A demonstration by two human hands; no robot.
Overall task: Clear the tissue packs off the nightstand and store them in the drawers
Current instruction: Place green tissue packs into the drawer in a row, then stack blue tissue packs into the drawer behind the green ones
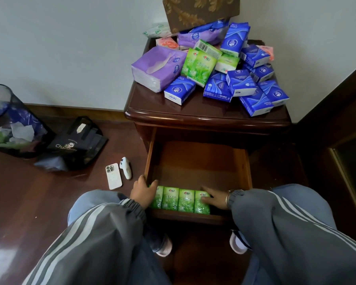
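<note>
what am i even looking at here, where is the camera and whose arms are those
There is no machine here, just a person. The single picture comes from a wide-angle camera worn on their head and looking down, so the grey striped sleeves at the bottom are their own arms. In front of them is a dark wooden nightstand with one drawer pulled open. A row of green packs of tissues stands at the drawer's near end. The left hand curls its fingers over the row's left end. The right hand lays straight fingers on the right end. The nightstand top holds a loose pile of packs, blue, green, purple and pink, with a brown patterned box at the back. On the floor lie a phone, a black bag and a mesh bin.
</note>
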